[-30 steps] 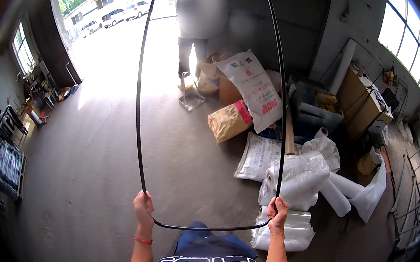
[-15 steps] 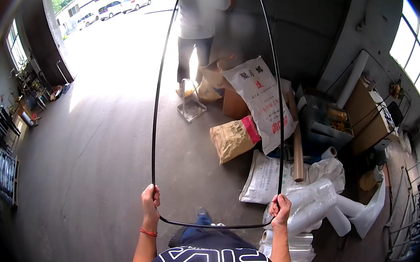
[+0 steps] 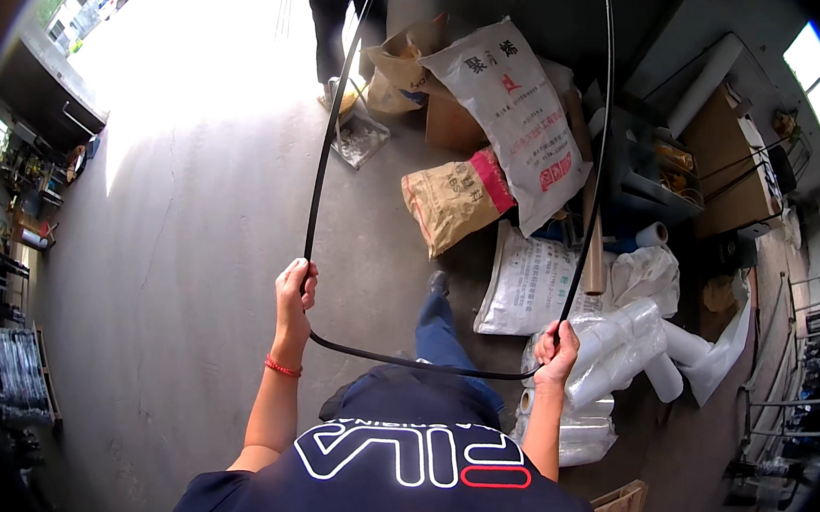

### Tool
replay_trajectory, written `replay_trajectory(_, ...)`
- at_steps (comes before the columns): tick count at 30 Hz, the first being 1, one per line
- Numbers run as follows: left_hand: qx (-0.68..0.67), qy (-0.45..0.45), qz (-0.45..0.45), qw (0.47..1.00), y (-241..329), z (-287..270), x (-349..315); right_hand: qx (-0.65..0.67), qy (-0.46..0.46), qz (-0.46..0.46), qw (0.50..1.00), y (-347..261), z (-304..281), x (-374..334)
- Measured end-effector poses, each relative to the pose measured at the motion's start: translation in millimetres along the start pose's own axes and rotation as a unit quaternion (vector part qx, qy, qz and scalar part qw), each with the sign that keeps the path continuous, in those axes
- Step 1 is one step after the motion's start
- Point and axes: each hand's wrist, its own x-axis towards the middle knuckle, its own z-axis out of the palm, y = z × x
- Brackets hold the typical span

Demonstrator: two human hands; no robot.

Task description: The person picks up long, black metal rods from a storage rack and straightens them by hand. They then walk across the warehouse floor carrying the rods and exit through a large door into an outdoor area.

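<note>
A long, thin black rod bent into a U [image 3: 420, 365] stretches out in front of me. Its curved end lies close to my body, and its two long arms run forward past the top of the picture, where their tips are cut off. My left hand [image 3: 296, 290] is closed round the left arm just beyond the bend. On the other side, my right hand [image 3: 557, 355] grips the right arm near its bend, fingers wrapped round it.
A person [image 3: 338, 16] stands ahead by the bright doorway, a dustpan [image 3: 357, 141] beside them. A white sack [image 3: 513, 109], a brown paper sack [image 3: 456, 202] and plastic-wrapped rolls [image 3: 621, 348] lie to the right. A wooden pallet [image 3: 619, 505] is near my right side.
Both hands and the U-shaped rod sit higher in the picture, and the rod's tips have passed out of view. My view has tilted down, and one leg now shows stretched forward.
</note>
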Motion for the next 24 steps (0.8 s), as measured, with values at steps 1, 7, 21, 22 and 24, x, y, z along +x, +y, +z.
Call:
replay_trajectory(1, 0.001, -0.002, 0.007, 1.0, 3, 6, 17, 0.006, -0.001, -0.005, 1.0, 4, 6, 17)
replay_trajectory(7, 0.047, -0.014, 0.048, 0.998, 26, 55, 129, 0.037, 0.026, -0.008, 0.999, 37, 29, 132)
replay_trajectory(21, 0.0, -0.066, 0.11, 0.992, 101, 207, 369, 0.024, 0.084, -0.153, 0.984, -41, 133, 361)
replay_trajectory(22, -0.002, -0.073, 0.12, 0.99, 103, 213, 383, 0.021, 0.08, -0.166, 0.983, -44, 139, 368)
replay_trajectory(24, -0.001, -0.086, 0.128, 0.988, 108, 223, 412, 0.017, 0.076, -0.185, 0.98, -41, 146, 388)
